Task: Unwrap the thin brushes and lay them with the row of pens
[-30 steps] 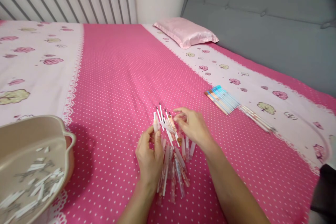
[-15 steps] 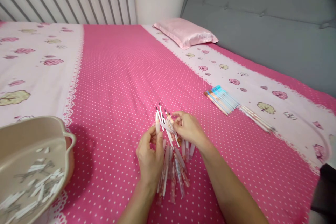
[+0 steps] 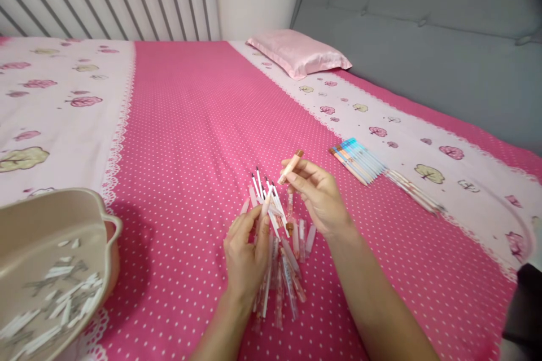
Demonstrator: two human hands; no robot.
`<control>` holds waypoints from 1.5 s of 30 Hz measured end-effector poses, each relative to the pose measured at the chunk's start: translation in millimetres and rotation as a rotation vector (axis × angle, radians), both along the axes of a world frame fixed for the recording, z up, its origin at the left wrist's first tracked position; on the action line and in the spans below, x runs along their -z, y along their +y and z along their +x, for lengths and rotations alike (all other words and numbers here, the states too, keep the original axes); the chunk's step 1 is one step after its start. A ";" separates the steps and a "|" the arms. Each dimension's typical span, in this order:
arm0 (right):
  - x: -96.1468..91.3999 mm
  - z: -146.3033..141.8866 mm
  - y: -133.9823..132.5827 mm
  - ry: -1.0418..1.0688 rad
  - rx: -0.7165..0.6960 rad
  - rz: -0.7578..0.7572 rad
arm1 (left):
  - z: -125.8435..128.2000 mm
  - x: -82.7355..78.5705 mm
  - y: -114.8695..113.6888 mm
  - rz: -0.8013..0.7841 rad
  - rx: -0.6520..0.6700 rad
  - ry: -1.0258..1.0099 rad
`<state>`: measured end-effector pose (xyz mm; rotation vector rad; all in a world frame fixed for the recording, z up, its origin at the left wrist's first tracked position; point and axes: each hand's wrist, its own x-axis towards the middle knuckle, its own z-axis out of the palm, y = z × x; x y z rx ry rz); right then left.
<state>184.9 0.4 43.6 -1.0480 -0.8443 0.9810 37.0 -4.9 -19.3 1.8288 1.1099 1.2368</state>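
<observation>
A loose pile of clear pens [image 3: 284, 271] with white refills lies on the pink dotted bedspread [image 3: 190, 124] in front of me. My left hand [image 3: 245, 254] is closed on a bunch of pens, their dark tips fanning upward. My right hand [image 3: 317, 197] is lifted just right of that bunch and pinches a small peach-coloured pen cap [image 3: 291, 167] between thumb and fingers. A row of pens with blue and orange caps [image 3: 358, 159] lies farther right on the pale patterned strip.
A beige plastic basin [image 3: 51, 220] with several white paper scraps sits at the lower left. A pink pillow [image 3: 298, 53] lies at the head of the bed against a grey padded headboard [image 3: 423, 39]. A dark object [image 3: 523, 304] shows at the lower right edge.
My right hand has pulled away from the bunch and risen, now holding a peach cap. My left hand has shifted its fingers on the pens.
</observation>
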 end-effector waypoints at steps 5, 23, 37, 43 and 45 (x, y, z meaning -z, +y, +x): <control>2.9 -0.4 0.4 -0.111 -0.012 0.036 | 0.0 -1.7 -0.3 0.010 0.005 0.037; 2.3 -2.3 -0.3 -0.166 -0.140 -0.015 | -1.5 -2.7 -0.3 0.036 0.005 0.044; 3.2 -2.7 -2.0 -0.213 -0.208 -0.058 | -1.1 -4.7 -1.8 -0.001 -0.007 0.022; 3.5 -4.5 -1.4 -0.213 -0.225 -0.073 | -0.5 -6.5 -1.9 -0.011 -0.003 0.007; 3.5 -4.6 -0.7 -0.222 -0.217 -0.074 | -0.4 -6.7 -2.0 -0.011 -0.003 0.006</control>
